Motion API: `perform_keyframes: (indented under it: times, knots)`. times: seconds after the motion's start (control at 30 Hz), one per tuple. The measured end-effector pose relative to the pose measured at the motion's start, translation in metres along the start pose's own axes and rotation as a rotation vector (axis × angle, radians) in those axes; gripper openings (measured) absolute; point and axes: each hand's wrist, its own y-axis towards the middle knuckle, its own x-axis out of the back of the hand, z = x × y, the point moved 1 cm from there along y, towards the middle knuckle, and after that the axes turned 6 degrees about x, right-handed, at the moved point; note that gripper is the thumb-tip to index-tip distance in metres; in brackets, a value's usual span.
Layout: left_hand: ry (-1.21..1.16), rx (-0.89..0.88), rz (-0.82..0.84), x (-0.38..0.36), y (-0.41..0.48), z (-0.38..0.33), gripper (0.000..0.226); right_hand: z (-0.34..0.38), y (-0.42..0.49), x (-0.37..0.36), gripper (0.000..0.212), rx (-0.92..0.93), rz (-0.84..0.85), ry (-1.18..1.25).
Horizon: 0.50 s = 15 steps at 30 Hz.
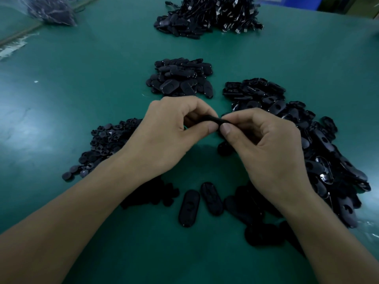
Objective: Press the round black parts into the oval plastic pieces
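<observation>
While heaps [328, 152] flank them, left hand [170, 128] and right hand [264, 144] pinch ends of one oval piece [213, 120].

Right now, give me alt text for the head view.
The left hand and right hand pinch one black plastic piece between them above a green table. Piles of round black parts lie left, oval pieces right and ahead.

Factory assembly bench, looks like. Green-matted tabletop [82, 89] carries bulk heaps of identical black stock: round parts [106, 138] left, oval pieces [320, 152] right, another oval heap [180, 78] centre, tangled cables [211, 15] far back, plastic bag [51, 11] of more far left.
</observation>
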Motion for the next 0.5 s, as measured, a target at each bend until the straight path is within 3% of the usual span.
perform_keyframes:
  times: [0.13, 0.5]
  knots:
    - [-0.111, 0.051, -0.017, 0.003, 0.0013, 0.0025, 0.019, 0.0009, 0.0008, 0.0016, 0.018, -0.002, 0.007, 0.042]
    - [-0.113, 0.074, 0.019, 0.0024, 0.0042, 0.0069, 0.016, -0.0049, 0.0019, 0.0023, 0.017, -0.05, 0.067, 0.086]
